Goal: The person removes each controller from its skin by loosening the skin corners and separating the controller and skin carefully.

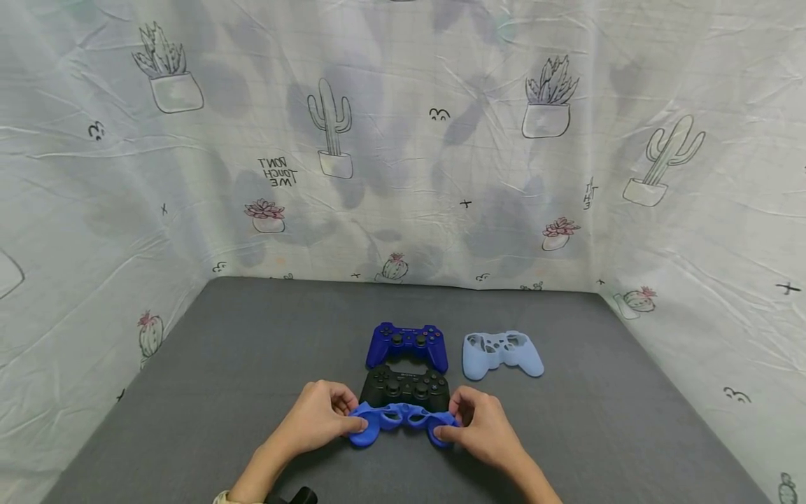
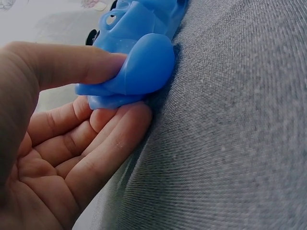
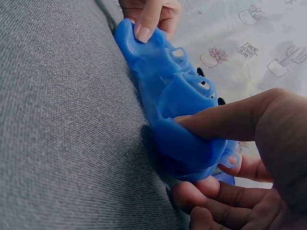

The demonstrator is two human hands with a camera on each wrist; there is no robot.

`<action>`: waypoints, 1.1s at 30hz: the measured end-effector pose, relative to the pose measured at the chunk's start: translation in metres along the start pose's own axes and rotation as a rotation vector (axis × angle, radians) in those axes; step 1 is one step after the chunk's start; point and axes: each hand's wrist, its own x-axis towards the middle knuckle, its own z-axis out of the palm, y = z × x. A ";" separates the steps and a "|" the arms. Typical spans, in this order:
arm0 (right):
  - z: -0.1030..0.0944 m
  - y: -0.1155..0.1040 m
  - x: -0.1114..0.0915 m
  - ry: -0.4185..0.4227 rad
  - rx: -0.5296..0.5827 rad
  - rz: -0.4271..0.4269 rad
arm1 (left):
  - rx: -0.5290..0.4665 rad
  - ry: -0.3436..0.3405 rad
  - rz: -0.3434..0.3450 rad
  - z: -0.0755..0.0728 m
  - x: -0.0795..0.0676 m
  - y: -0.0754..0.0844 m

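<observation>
Both hands pinch a bright blue silicone controller cover point(image 1: 403, 413), one at each end, just above the grey surface. My left hand point(image 1: 322, 414) has its thumb on top of the left grip sleeve point(image 2: 148, 67), fingers underneath. At the other end, my right hand point(image 1: 483, 425) holds the right grip sleeve point(image 3: 187, 148) between thumb and fingers. The cover looks folded and partly bunched. Directly behind it lies a black game controller point(image 1: 405, 386), its lower part hidden by the cover. Whether the cover touches the controller I cannot tell.
A dark blue game controller point(image 1: 408, 344) lies just behind the black one. To its right rests a light blue silicone cover point(image 1: 502, 352). Cloth walls point(image 1: 403, 140) printed with cacti enclose the grey table point(image 1: 264, 336). A black object point(image 1: 303, 495) shows at the bottom edge.
</observation>
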 end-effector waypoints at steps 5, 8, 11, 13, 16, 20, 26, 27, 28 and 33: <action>-0.001 0.000 -0.001 -0.008 0.001 0.004 | 0.012 -0.001 0.012 0.000 0.000 0.002; -0.002 0.000 0.000 -0.011 0.005 0.009 | 0.016 -0.002 0.009 -0.001 0.000 0.003; -0.002 -0.001 0.000 -0.012 0.008 0.014 | 0.018 -0.005 0.010 -0.001 0.000 0.004; -0.002 -0.001 0.000 -0.015 0.008 0.017 | 0.020 -0.006 0.014 -0.001 0.000 0.004; -0.003 -0.002 0.000 -0.023 0.011 0.027 | 0.019 -0.012 0.019 -0.001 -0.001 0.004; -0.005 -0.003 0.000 -0.035 0.019 0.039 | 0.019 -0.017 0.023 -0.001 -0.001 0.005; -0.006 -0.004 0.000 -0.043 0.018 0.050 | 0.018 -0.022 0.020 -0.001 -0.002 0.005; -0.006 -0.004 0.001 -0.043 0.018 0.049 | 0.022 -0.021 0.019 -0.001 -0.002 0.004; -0.006 -0.003 0.001 -0.042 0.016 0.049 | 0.022 -0.020 0.019 -0.001 -0.002 0.004; -0.005 -0.003 0.000 -0.038 0.012 0.040 | 0.019 -0.020 0.021 -0.001 -0.002 0.003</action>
